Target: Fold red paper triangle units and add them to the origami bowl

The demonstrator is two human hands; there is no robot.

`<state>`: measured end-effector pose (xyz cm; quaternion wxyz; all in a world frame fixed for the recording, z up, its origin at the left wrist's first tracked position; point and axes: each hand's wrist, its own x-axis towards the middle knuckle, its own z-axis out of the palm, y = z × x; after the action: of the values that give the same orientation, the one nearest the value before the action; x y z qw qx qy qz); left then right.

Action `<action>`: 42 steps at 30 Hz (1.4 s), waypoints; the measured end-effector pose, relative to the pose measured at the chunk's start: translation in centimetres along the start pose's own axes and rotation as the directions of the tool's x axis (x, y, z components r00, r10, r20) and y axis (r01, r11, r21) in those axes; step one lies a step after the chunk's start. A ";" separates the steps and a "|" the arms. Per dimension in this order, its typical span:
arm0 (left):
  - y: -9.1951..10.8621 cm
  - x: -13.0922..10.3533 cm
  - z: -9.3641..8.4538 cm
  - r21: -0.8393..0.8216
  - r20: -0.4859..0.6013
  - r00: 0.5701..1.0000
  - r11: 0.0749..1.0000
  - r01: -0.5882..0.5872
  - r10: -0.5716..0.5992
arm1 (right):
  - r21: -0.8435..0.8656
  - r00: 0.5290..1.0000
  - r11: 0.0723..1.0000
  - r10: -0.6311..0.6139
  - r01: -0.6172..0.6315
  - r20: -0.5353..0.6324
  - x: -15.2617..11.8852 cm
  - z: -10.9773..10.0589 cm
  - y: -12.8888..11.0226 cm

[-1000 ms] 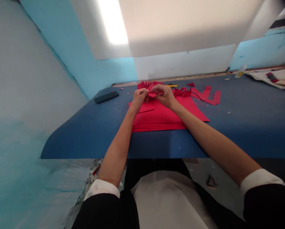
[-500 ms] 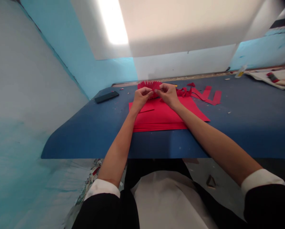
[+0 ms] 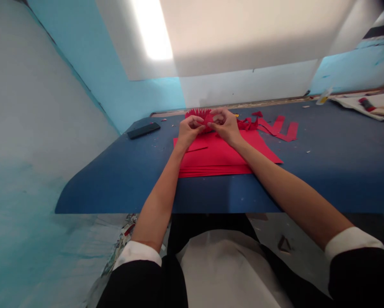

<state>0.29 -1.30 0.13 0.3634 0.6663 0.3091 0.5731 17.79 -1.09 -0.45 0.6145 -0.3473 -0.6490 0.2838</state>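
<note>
Our left hand (image 3: 188, 132) and right hand (image 3: 227, 129) pinching a red paper piece (image 3: 207, 121) over the far edge of the red stack (image 3: 220, 156), spiky paper (image 3: 196, 113) just beyond it, strips (image 3: 292, 129) to the stack's right

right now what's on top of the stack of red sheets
A smaller red piece lies toward the left of the stack of red sheets. The hands cover part of its far edge, so anything directly behind them can't be seen.

At right, the blue table (image 3: 339, 171) gives free passage; near centre, the right hand (image 3: 226, 128) and red sheets (image 3: 222, 155) obstruct.
</note>
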 end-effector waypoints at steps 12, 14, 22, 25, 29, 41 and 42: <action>1.0 -0.6 0.4 -0.003 0.145 0.977 0.988 0.157 -0.155 | -0.121 0.999 0.992 0.036 -0.038 -0.017 -0.6 0.1 -1.5; 1.1 -0.8 0.5 0.005 0.191 0.965 0.983 0.182 -0.180 | -0.151 0.999 0.988 0.031 -0.035 -0.025 -0.6 0.1 -1.6; 1.0 -0.9 0.6 0.071 0.190 0.973 0.990 0.121 -0.132 | -0.195 1.000 0.981 -0.017 0.016 0.000 -0.9 0.4 -1.5; 0.7 -0.8 0.6 0.091 0.165 0.980 0.991 0.100 -0.114 | -0.197 0.999 0.980 -0.031 0.036 0.024 -0.9 0.4 -1.3; 0.7 -0.7 0.8 0.097 0.174 0.981 0.993 0.067 -0.083 | -0.221 0.998 0.974 -0.047 0.052 0.028 -0.9 0.4 -1.6; 1.3 -0.9 0.9 0.098 0.214 0.973 0.993 0.071 -0.090 | -0.270 0.996 0.958 -0.086 0.092 0.035 -0.8 0.1 -1.7; 1.4 -0.9 0.9 0.102 0.207 0.976 0.994 0.050 -0.070 | -0.277 0.996 0.956 -0.085 0.092 0.036 -0.8 0.1 -1.7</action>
<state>1.01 -2.87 0.76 0.3785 0.7302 0.3163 0.4728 17.55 -2.79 0.41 0.5638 -0.3976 -0.7046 0.1659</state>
